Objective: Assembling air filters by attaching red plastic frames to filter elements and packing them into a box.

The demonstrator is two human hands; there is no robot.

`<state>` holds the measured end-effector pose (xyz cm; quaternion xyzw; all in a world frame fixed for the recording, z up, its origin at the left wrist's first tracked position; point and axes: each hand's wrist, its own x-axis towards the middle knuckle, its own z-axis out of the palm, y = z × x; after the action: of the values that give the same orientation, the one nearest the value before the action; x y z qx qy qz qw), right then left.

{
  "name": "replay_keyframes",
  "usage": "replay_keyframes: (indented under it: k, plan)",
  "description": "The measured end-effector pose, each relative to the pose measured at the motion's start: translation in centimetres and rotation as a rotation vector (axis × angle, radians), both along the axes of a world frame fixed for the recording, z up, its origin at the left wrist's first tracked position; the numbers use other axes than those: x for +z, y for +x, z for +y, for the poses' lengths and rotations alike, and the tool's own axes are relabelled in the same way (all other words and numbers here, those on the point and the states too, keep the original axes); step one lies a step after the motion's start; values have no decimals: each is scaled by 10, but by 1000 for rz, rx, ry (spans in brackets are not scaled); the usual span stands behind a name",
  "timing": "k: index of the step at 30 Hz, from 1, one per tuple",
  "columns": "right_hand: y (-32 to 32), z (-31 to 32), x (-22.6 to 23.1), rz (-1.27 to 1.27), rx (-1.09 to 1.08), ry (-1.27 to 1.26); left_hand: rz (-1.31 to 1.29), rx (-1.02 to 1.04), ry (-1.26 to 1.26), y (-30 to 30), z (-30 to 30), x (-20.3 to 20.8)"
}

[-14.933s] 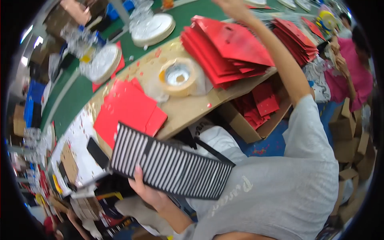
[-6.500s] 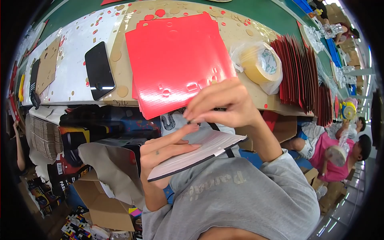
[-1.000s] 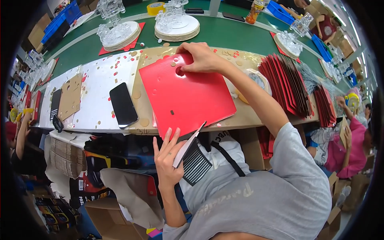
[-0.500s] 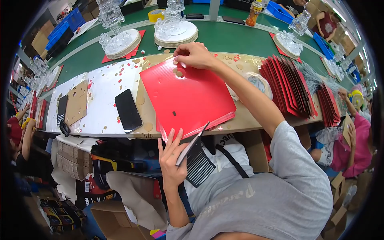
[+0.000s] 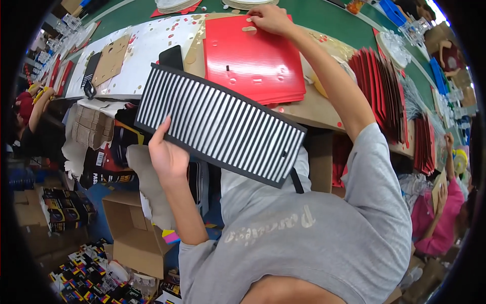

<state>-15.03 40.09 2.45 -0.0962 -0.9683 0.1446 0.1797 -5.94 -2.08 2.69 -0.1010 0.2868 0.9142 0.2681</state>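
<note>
My left hand (image 5: 169, 157) grips the lower edge of a black slatted panel (image 5: 217, 121), its thumb across the slats. The panel tilts down to the right, with pale strips showing between its bars. Past it, a stack of glossy red sheets (image 5: 253, 55) lies on the bench. My right hand (image 5: 271, 19) is at the stack's far edge, fingers bent together. A small tan piece shows at its fingertips; whether they pinch it is unclear. Beside them a tan scrap (image 5: 248, 29) lies on the top sheet.
A black phone (image 5: 172, 57) lies left of the stack, partly behind the panel. Folded red-and-black sheets (image 5: 377, 96) stand in a row at right. A perforated brown board (image 5: 110, 60) lies at left. An open cardboard box (image 5: 134, 238) is below; a person in pink (image 5: 440, 218) sits at right.
My left hand has moved left and up, turning the panel from nearly edge-on to broad face in view. My right hand remains at the red stack's far edge. The whole view has shifted.
</note>
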Motion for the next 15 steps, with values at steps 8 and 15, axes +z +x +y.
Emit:
replay_keyframes:
  k: [8,15]
  plan:
    - [6,-9,-19,-58,-10,-111,79,-121,18,1,2,13]
    - [36,-12,4,170,81,-275,91,-145,46,-4,4,0]
